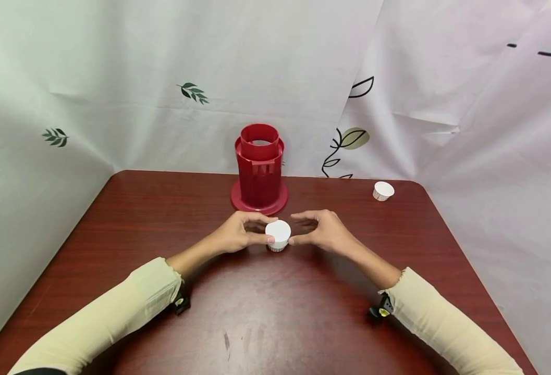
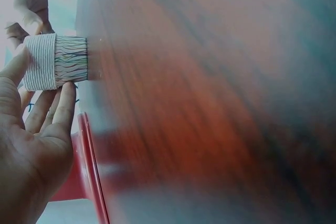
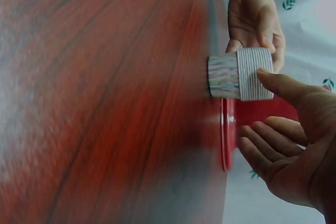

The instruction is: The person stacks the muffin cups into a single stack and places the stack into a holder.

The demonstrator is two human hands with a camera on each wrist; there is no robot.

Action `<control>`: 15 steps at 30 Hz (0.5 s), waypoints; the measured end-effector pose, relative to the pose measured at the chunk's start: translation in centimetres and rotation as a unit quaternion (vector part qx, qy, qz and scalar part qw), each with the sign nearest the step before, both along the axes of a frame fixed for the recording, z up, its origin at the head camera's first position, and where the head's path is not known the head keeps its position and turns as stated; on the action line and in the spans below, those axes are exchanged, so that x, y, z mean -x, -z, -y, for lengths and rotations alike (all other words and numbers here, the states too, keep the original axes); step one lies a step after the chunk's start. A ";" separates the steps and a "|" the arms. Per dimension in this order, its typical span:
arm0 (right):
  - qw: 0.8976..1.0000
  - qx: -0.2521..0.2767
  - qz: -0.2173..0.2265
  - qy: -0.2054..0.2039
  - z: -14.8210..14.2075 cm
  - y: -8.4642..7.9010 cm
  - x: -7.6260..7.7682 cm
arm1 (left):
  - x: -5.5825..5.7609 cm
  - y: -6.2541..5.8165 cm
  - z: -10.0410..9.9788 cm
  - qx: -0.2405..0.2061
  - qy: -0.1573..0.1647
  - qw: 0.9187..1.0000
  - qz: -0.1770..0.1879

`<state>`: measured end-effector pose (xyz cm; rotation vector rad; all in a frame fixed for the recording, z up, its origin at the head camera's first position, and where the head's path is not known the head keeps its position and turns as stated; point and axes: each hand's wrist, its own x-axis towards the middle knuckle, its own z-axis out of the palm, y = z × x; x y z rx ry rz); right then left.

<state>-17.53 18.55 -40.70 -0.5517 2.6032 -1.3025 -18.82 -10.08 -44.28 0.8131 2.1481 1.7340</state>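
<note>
A stack of white paper baking cups (image 1: 278, 232) stands upright near the middle of the table, rims up. The wrist views show its ribbed band of nested rims (image 2: 40, 62) above a patterned lower side (image 3: 223, 76). My left hand (image 1: 237, 232) holds the stack from the left, thumb on the near side and fingers round the far side. On the right, my right hand (image 1: 324, 232) is spread beside it, thumb tip right at the rims and the other fingers apart from the stack. Directly behind stands a red cylindrical holder (image 1: 260, 179) with a round base.
A single white paper baking cup (image 1: 383, 191) sits at the table's back right corner. The dark red wooden table (image 1: 275, 312) is bordered by white leaf-printed cloth (image 1: 275, 62) at the back and sides.
</note>
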 end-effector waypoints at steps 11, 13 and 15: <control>0.999 -0.023 -0.012 0.030 -1.9 -0.7 0.8 | 0.0 -0.1 0.0 -0.002 -0.002 1.000 0.013; 0.999 -0.023 -0.011 0.036 -2.3 -0.9 1.0 | 0.0 -0.1 0.0 0.000 -0.001 1.000 0.010; 0.999 -0.023 -0.010 0.043 -2.8 -0.9 1.1 | 0.0 -0.1 0.1 0.000 -0.001 1.000 0.009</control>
